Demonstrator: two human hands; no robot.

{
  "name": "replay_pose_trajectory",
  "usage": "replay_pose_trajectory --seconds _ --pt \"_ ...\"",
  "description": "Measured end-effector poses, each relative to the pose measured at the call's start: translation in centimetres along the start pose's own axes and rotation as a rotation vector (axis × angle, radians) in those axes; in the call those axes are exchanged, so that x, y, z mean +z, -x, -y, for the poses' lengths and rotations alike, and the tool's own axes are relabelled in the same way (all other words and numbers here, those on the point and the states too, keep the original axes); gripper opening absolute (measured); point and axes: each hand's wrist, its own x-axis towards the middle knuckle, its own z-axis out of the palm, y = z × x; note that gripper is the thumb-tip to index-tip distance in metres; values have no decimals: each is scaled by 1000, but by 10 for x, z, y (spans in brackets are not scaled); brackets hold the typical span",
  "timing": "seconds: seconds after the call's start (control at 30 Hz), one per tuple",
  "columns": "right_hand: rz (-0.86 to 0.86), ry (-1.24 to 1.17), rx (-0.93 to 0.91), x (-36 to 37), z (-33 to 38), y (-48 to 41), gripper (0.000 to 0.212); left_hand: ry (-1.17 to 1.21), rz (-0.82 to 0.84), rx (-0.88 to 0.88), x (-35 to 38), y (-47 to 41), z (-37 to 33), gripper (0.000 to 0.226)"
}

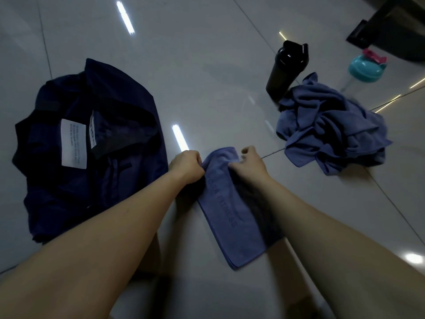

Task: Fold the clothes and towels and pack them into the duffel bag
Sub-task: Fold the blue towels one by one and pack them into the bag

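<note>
A blue towel (226,217), folded into a long narrow strip with dark lettering, lies on the pale tiled floor in front of me. My left hand (187,165) pinches its far left corner. My right hand (249,163) grips the far end from the right, fingers curled into the cloth. The far end of the towel is lifted and curling over. A dark navy duffel bag (69,194) lies open on the left, with white labels showing inside. A crumpled heap of blue cloth (331,130) sits on the floor at the right.
A black shaker bottle (286,70) stands behind the crumpled heap. A clear bottle with a teal lid (364,69) stands further right. Dark furniture (395,24) fills the top right corner. Bare glossy floor tiles (207,65) stretch beyond the bag and towel.
</note>
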Motion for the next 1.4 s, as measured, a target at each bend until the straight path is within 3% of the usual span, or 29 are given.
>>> replay_pose_trajectory --seconds 0.03,0.1,0.17,0.27,0.37,0.53,0.8,0.97,1.17,1.27,1.4 --pt "13 -160 72 -4 0 0 64 7 33 14 -1 1 0 9" --pt "74 -334 172 -14 4 -2 60 43 55 31 -1 5 2 9" --pt "171 -418 216 -25 10 -6 51 115 30 38 -3 9 3 12" --pt "273 -478 239 -44 19 -6 65 302 -30 38 -17 16 -5 21" --pt "218 -492 108 -75 35 5 49 521 -2 70 -44 24 -20 25" --pt "88 -546 -171 -141 58 36 17 747 -73 275 -100 45 -51 8" --pt "-89 -504 -456 -179 59 106 26 753 -319 527 -143 107 -78 9" --pt "-15 -363 -333 -127 14 137 14 657 -120 422 -89 125 -39 34" --pt "209 -79 -101 -56 -51 178 36 299 236 267 -11 150 12 31" --pt "328 -8 -40 -44 -70 185 31 152 419 227 3 151 20 35" --pt "484 11 61 -44 -79 184 19 197 621 102 2 148 22 24"
